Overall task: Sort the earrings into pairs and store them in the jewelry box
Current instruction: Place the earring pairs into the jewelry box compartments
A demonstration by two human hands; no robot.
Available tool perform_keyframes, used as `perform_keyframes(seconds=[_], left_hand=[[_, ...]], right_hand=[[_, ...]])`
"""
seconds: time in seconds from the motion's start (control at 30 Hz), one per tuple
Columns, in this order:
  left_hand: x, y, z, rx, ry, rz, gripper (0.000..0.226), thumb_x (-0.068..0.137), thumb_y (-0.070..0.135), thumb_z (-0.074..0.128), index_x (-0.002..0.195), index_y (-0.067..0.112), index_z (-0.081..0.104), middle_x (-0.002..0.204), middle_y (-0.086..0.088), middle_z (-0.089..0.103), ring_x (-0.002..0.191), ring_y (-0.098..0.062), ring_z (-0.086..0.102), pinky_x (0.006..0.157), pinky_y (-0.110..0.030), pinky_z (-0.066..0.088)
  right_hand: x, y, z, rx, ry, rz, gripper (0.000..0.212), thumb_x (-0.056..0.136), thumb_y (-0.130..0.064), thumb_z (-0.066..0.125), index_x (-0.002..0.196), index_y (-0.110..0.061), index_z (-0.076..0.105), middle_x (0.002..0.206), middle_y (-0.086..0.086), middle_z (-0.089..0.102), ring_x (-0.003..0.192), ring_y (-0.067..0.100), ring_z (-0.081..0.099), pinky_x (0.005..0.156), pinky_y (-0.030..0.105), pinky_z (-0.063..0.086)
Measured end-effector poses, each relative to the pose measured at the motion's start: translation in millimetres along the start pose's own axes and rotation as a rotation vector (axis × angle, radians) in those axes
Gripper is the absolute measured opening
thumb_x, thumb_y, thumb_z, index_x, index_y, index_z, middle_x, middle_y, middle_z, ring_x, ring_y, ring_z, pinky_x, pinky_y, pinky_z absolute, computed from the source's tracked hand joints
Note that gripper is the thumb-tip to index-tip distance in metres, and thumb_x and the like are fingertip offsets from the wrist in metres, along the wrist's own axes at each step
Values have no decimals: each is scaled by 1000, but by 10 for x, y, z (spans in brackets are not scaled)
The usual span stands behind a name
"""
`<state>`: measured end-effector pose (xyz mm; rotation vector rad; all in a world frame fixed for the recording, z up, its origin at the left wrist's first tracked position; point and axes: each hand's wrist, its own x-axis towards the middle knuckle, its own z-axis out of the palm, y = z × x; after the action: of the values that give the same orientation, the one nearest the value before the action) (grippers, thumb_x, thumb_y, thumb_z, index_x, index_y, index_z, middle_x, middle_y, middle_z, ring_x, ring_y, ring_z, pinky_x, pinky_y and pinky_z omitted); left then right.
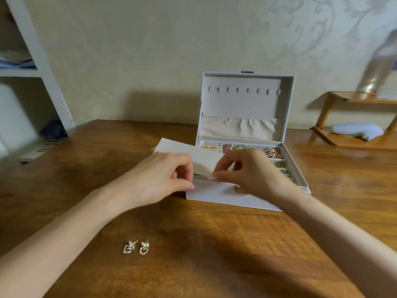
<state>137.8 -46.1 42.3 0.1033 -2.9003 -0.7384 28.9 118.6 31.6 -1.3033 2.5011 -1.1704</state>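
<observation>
At the front-left corner of the open box (214, 195), the left hand (163, 175) and right hand (247, 171) each pinch the near edge of a beige pad (193, 155) tilted over the compartments. Two matching earrings (136, 247) lie side by side on the surface (214, 254) – well in front of the box, to its left

- On my feed, the left forearm (71, 231) comes in from the near left edge, bare along all of its visible length.
- The right forearm (335, 231) comes in from the near right edge, equally bare.
- The left hand (159, 177) is bare, and its thumbnail (190, 186) is rounded with a pale pink gloss.
- The right hand (251, 171) is bare too. Its nails are blurred; I can only make them out as longish and pale.
</observation>
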Motion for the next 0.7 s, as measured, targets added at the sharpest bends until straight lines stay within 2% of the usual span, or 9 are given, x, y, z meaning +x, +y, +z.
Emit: perform_keyframes(seconds=[0.07, 0.17, 0.23, 0.37, 0.43, 0.53, 0.57, 0.7], left_hand=[[217, 174, 59, -51, 39, 80, 13, 80, 27, 70, 73, 25, 59, 68, 13, 57, 58, 3, 47, 55, -10, 38], [589, 386, 232, -74, 17, 152, 8, 82, 22, 69, 78, 21, 62, 73, 13, 57, 59, 10, 47, 55, -5, 37], [811, 494, 352, -70, -8, 165, 5, 83, 21, 68, 82, 19, 64, 72, 14, 55, 56, 8, 47, 52, -5, 35], [1090, 639, 549, -30, -87, 157, 7, 83, 24, 68, 86, 20, 63, 75, 12, 54, 68, -3, 48, 55, -16, 33], [1158, 669, 623, 20, -126, 149, 7, 83, 24, 68, 85, 21, 62, 84, 6, 55, 75, -7, 49, 62, -21, 36], [1206, 665, 691, 138, -182, 118, 13, 82, 26, 68, 90, 16, 66, 106, -1, 52, 97, -14, 46, 82, -28, 40], [1217, 655, 709, 184, -190, 114, 16, 83, 27, 68, 92, 14, 67, 109, -1, 51, 100, -15, 44, 85, -29, 39], [1264, 633, 787, 355, -108, 134, 11, 86, 16, 62, 94, 10, 65, 108, -2, 48, 101, -18, 40, 80, -25, 29]], right_hand=[[-2, 144, -245, 1, 70, 43, 12, 72, -24, 78, 67, -23, 67, 45, -23, 56, 46, -6, 49, 46, 8, 36], [-16, 393, -527, -33, 168, 102, 10, 70, -24, 79, 69, -19, 71, 46, -16, 58, 45, -5, 49, 44, 8, 36], [-32, 541, -640, -61, 214, 133, 9, 70, -24, 80, 70, -20, 72, 48, -12, 59, 45, -2, 50, 43, 8, 36], [-96, 734, -769, -112, 240, 131, 10, 68, -26, 80, 69, -22, 70, 57, -8, 61, 47, -2, 49, 46, 9, 37], [-121, 803, -800, -126, 244, 120, 11, 69, -25, 80, 69, -24, 70, 61, -7, 63, 51, -2, 50, 49, 11, 40], [-130, 884, -820, -146, 239, 106, 12, 69, -26, 80, 68, -26, 68, 66, -5, 64, 52, 1, 49, 52, 15, 41], [-127, 902, -819, -153, 233, 98, 11, 70, -26, 79, 68, -26, 68, 68, -4, 64, 54, 3, 49, 52, 17, 41], [-106, 934, -783, -194, 196, 57, 13, 71, -27, 78, 68, -28, 66, 79, -8, 64, 64, 9, 51, 59, 19, 41]])
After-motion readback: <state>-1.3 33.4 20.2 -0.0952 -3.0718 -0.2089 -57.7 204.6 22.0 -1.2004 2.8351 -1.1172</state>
